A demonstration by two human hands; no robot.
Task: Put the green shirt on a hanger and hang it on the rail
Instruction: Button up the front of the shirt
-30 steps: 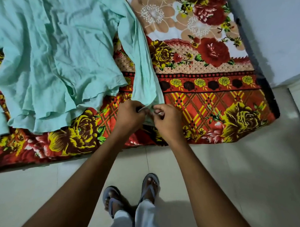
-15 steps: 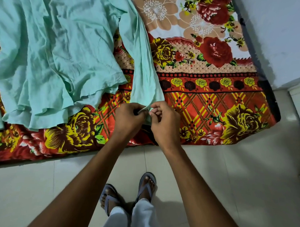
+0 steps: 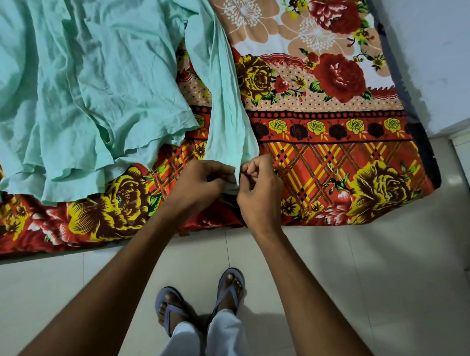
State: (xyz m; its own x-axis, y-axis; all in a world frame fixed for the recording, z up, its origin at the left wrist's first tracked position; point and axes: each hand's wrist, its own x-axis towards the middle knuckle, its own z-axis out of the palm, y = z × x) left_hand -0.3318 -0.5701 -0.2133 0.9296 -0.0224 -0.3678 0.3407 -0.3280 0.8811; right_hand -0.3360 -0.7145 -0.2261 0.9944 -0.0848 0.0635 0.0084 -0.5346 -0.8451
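The pale green shirt [image 3: 93, 82] lies spread and wrinkled over the left part of a flowered bed. One long sleeve [image 3: 225, 108] runs down toward the bed's near edge. My left hand [image 3: 201, 182] and my right hand [image 3: 257, 189] meet at the sleeve's cuff and both pinch it between fingers and thumb. The cuff's end is mostly hidden between the two hands. No hanger and no rail appear in view.
The bed carries a red, yellow and cream flowered sheet [image 3: 336, 154]. Pale floor tiles [image 3: 385, 276] lie in front of it, with my feet in grey sandals [image 3: 197, 301]. A white wall [image 3: 440, 52] rises at the right.
My hands stay on the cuff and have shifted a little up the sleeve; my right hand's fingers have curled tighter. The shirt's body lies as before.
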